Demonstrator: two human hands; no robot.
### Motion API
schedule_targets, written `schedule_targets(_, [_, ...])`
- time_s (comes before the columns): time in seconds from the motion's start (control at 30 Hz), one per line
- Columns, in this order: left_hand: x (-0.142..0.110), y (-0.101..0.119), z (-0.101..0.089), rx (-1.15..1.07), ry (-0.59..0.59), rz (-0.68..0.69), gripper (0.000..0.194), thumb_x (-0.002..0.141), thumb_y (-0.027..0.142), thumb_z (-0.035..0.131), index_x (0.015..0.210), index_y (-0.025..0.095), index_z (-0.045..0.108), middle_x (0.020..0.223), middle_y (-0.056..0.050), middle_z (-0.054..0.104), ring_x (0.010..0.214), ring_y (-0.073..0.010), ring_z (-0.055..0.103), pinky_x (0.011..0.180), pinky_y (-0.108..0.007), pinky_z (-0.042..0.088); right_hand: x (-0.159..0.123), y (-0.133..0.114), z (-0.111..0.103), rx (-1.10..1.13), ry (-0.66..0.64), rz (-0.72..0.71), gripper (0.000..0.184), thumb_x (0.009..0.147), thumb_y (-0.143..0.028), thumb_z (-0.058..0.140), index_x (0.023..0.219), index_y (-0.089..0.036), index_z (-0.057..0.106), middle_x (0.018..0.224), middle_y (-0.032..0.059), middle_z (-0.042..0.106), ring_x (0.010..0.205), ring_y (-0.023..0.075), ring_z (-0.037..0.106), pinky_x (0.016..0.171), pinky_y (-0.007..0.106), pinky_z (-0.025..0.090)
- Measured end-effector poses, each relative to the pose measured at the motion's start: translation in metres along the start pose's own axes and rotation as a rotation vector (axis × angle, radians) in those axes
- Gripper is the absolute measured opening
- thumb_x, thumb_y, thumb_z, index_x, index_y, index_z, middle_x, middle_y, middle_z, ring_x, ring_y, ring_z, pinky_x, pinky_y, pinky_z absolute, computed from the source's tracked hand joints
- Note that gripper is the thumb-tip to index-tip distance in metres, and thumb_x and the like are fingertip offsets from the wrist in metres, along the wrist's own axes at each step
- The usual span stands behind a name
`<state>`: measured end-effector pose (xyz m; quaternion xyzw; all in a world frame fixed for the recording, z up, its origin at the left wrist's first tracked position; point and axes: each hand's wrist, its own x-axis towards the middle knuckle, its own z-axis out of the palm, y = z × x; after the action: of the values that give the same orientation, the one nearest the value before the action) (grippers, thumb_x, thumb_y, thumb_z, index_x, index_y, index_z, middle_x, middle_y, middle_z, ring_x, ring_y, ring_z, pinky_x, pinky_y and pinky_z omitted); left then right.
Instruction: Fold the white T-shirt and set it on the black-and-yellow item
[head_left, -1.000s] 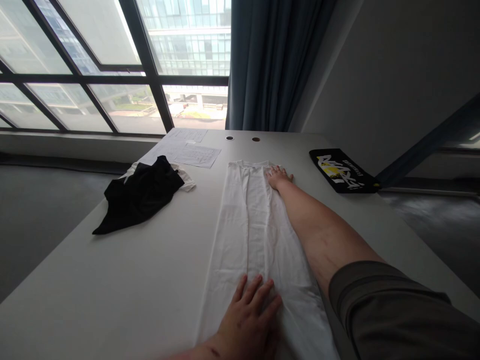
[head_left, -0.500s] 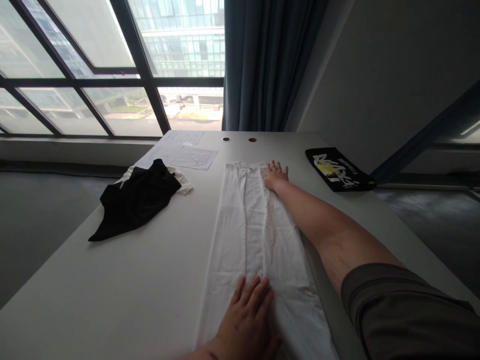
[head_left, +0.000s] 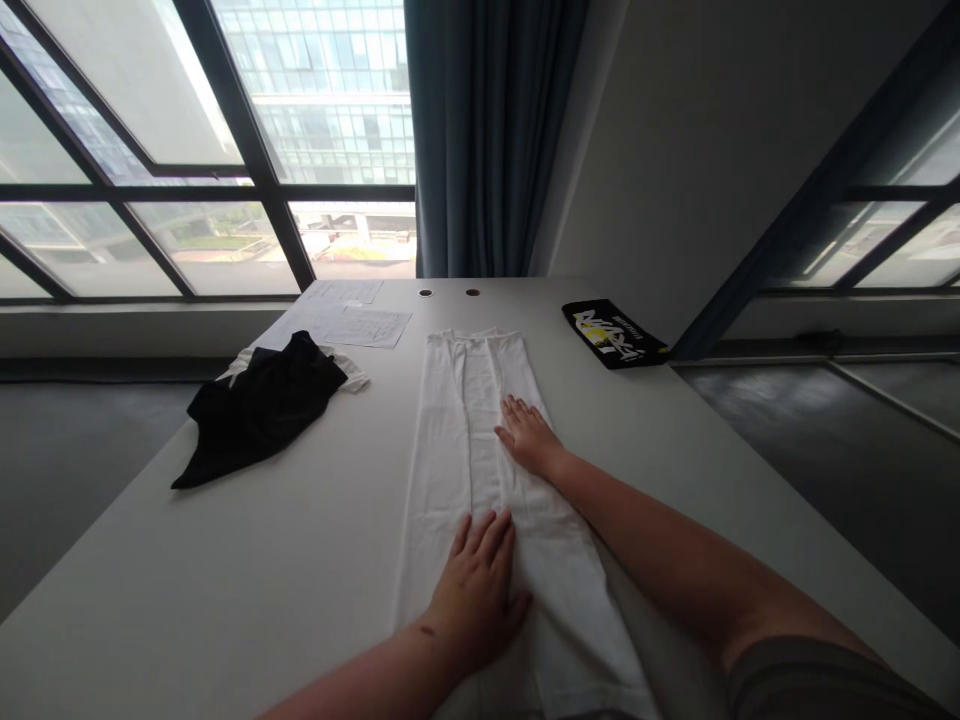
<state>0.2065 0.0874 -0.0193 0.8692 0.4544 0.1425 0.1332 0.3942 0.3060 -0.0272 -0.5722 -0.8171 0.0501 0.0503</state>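
Observation:
A white garment [head_left: 442, 450], folded into a long strip, lies on the white table [head_left: 300, 580] in front of me. Its two side flaps are turned inward and leave a narrow band down the middle. My left hand [head_left: 480, 580] lies flat on the lower part of the cloth, fingers stretched out and pointing away from me. Farther up, my right hand [head_left: 527, 433] rests flat on the right flap, its fingers extended near the fold line. Neither hand grips the fabric. My left palm and forearm hide some of the near end.
To the left lies a crumpled black cloth [head_left: 262, 405] with white fabric [head_left: 352, 370] under it. Printed sheets [head_left: 367, 325] lie behind. A black printed bag or cloth [head_left: 611, 335] sits at the right edge. Two round holes, a curtain [head_left: 480, 140] and windows are at the far end.
My right hand has slid from the garment's far end back toward me along the right flap. My left hand stays on the lower part. The view has tilted and shifted right.

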Motion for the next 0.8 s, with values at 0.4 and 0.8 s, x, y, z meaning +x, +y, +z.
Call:
schedule_targets(0.4, [-0.003, -0.020, -0.007, 0.230, 0.133, -0.257, 0.060, 0.100, 0.035, 0.048, 0.155, 0.011, 0.047, 0.167, -0.020, 0.036, 0.155, -0.0355, 0.033, 0.125, -0.061, 0.026, -0.212, -0.042, -0.011, 0.186, -0.096, -0.206, 0.068, 0.104, -0.053, 0.046, 0.166, -0.030, 0.032, 0.172, 0.0090, 0.019, 0.160, 0.0310, 0.018, 0.130, 0.060, 0.018])
schedule_targets(0.8, [-0.053, -0.054, -0.009, 0.270, 0.071, -0.210, 0.063, 0.103, 0.043, 0.044, 0.158, 0.013, 0.044, 0.168, -0.016, 0.036, 0.157, -0.0295, 0.031, 0.128, -0.050, 0.026, -0.263, -0.017, -0.016, 0.161, -0.165, -0.178, 0.063, 0.107, -0.055, 0.039, 0.164, -0.029, 0.036, 0.173, 0.0071, 0.019, 0.161, 0.0304, 0.017, 0.129, 0.057, 0.015])
